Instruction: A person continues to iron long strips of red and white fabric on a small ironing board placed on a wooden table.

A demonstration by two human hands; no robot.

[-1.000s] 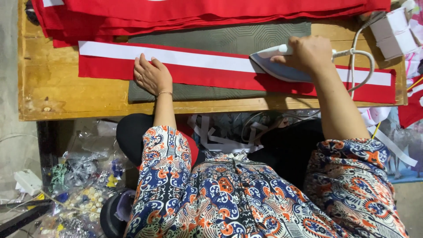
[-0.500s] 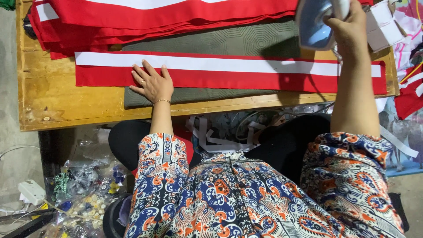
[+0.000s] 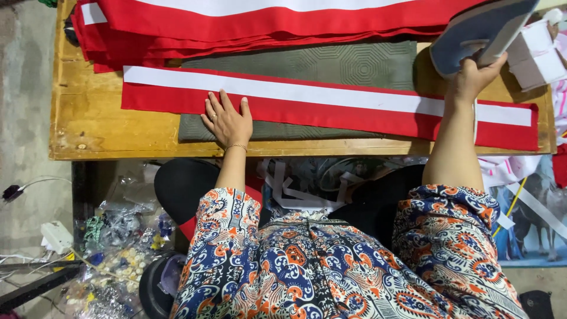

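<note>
Left hand flat on red strip, fingers spread; right hand grips iron lifted above strip's right end (strip runs left-right)

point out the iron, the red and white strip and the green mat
iron (image 3: pixel 472 32), head view, on its grey soleplate
red and white strip (image 3: pixel 331 94), head view, on its white band
green mat (image 3: pixel 331 62), head view, on its patterned bare middle
</note>
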